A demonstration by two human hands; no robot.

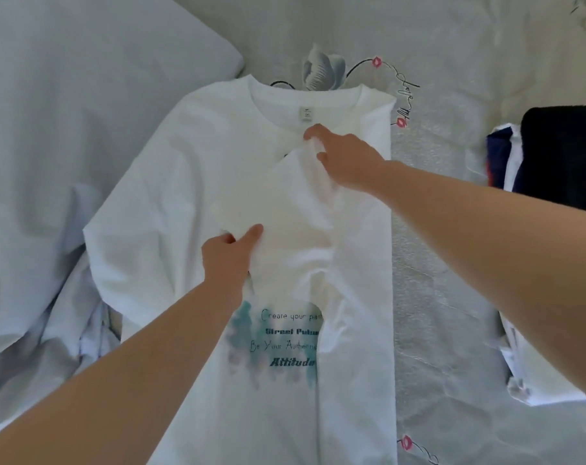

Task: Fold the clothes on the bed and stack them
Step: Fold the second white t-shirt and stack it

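A white T-shirt (170,182) with teal print lies face up on the bed, collar at the far end. Its right side is folded in over the chest, and the right sleeve (284,203) lies slanted across the middle. My right hand (341,156) pinches the sleeve's upper end just below the collar. My left hand (229,253) grips the sleeve's lower corner, thumb on top. A stack of folded clothes (560,156), dark on top, sits at the right edge.
A pale bedsheet (452,229) with flower and lip prints covers the bed. Crumpled light blue bedding (50,162) lies at the left. More white fabric (519,374) lies under my right forearm at the right.
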